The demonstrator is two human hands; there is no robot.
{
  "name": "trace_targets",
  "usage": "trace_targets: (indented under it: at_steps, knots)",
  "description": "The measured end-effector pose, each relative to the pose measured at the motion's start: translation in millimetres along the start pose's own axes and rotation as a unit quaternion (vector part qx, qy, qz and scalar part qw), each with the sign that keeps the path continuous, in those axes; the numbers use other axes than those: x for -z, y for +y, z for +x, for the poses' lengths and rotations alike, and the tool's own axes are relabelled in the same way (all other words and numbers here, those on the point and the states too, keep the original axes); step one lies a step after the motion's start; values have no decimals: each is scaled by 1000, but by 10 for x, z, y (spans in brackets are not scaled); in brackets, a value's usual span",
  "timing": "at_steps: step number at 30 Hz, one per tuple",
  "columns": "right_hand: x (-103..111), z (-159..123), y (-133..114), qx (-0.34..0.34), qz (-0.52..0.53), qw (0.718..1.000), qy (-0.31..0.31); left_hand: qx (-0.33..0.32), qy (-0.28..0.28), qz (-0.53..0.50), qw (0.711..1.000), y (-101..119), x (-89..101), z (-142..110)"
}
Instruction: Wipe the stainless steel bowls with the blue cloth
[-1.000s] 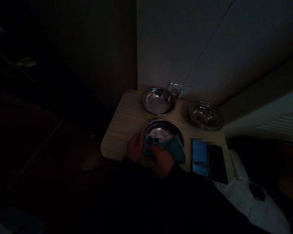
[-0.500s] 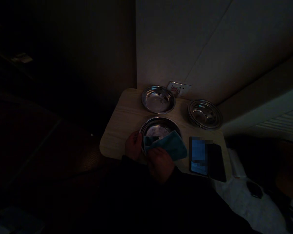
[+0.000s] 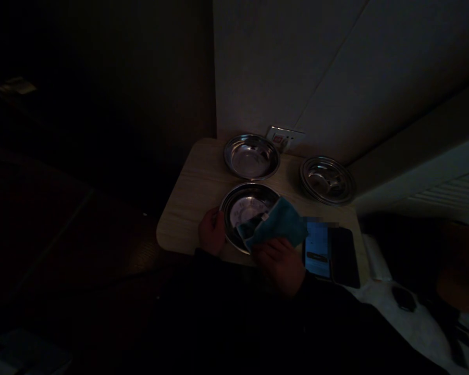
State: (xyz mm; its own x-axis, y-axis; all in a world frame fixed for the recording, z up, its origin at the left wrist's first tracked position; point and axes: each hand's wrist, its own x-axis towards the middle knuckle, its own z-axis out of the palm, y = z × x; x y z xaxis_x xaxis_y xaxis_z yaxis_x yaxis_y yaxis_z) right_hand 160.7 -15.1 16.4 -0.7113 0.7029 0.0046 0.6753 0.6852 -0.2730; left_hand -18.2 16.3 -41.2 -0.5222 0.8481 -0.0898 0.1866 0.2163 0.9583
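A shiny steel bowl [image 3: 247, 206] stands near the front of a small wooden table [image 3: 180, 219]. My left hand [image 3: 212, 232] grips its left rim, thumb toward the inside. In my right hand [image 3: 280, 263] is a teal cloth [image 3: 283, 223], its fingers closed on the lower edge at the bowl's front right rim. Part of the cloth hangs into the bowl and hides the right side of it. Both hands are dim in the low light.
Behind stands another steel bowl [image 3: 252, 157]; a stack of steel bowls [image 3: 327, 179] is at the back right. A lit phone [image 3: 316, 255] in an open dark case lies at the right. A wall socket [image 3: 284, 137] is above the table's back edge.
My right hand has moved to the right along the bowl's front rim with the cloth, uncovering more of the bowl's inside. My left hand stays at the left rim.
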Motion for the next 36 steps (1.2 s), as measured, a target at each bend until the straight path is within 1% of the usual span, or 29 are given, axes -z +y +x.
trace_targets:
  at_steps: [5,7,10,13,15,17,19,21,23,24,26,28,29,31,32,34,36]
  knots:
    - [-252,270,-278,-10,-5,997,78,-13,8,7,1000,15,12,4]
    - [-313,363,-350,-10,-14,994,112,-15,9,11,1000,30,24,5]
    - [-292,343,-306,27,-33,986,160,-15,11,12,1000,39,31,6]
    - [-174,140,-112,86,-54,978,181,-11,12,8,1000,26,14,17]
    - [-105,0,17,103,-70,974,187,-11,14,4,1000,16,-9,33]
    - [-97,-68,76,109,-77,971,198,-13,15,-1,1000,11,-34,49]
    - [-162,-45,39,105,-70,969,213,-16,13,-5,1000,17,-52,59]
    - [-272,44,-65,92,-54,968,227,-23,8,-8,1000,29,-53,60]
    - [-359,143,-173,70,-39,972,221,-31,-1,-9,999,44,-34,55]
    - [-370,179,-209,63,-32,976,205,-36,-7,-8,999,50,-17,51]
    - [-304,207,-221,51,-15,989,136,-44,-21,-6,999,60,25,43]
    - [-130,185,-158,25,4,999,27,-50,-34,-2,998,65,63,34]
    - [-23,170,-110,7,13,999,-31,-51,-39,0,998,67,74,27]
    - [171,163,-11,-21,29,990,-137,-52,-42,4,998,66,74,7]
    - [237,182,27,-30,35,983,-180,-51,-43,8,998,65,63,-5]
    - [278,271,69,-39,41,970,-236,-50,-42,13,998,58,28,-30]
    - [214,411,72,-39,36,966,-252,-48,-43,16,998,47,-9,-47]
